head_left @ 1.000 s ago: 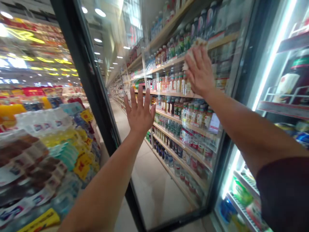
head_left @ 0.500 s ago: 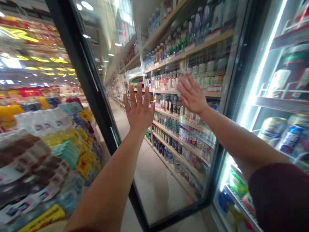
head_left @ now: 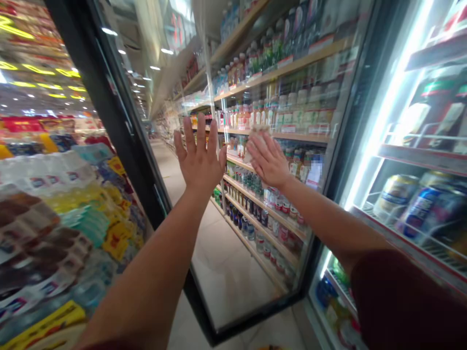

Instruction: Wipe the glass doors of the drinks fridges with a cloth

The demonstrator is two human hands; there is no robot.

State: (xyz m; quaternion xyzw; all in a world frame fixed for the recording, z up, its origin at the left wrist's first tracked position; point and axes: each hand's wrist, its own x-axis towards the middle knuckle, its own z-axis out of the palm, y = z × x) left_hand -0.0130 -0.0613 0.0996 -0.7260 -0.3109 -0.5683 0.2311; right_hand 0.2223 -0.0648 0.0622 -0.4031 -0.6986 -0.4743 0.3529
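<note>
A glass cooler door [head_left: 233, 301] with a dark frame stands swung open in front of me. Flat against its pane, fingers spread, is my left hand [head_left: 201, 158], nearer the dark left frame bar [head_left: 124, 121]. My right hand [head_left: 268, 158] lies on the glass further right, fingers stretched out and slanting up to the left. Behind its fingertips shows a blurred beige patch that I cannot make out, possibly a reflection. Neither hand grips the frame. Shelves of bottles [head_left: 292, 109] appear in the pane.
The lit cooler [head_left: 392, 155] stands open on the right, with cans [head_left: 396, 194] and bottles on wire shelves. To the left, packs of bottled drinks [head_left: 54, 180] are piled up. Pale tiled floor [head_left: 215, 233] shows below the hands.
My right hand has slid left and slightly down over the glass. My left hand keeps about the same place on the pane. The whole view has shifted a little.
</note>
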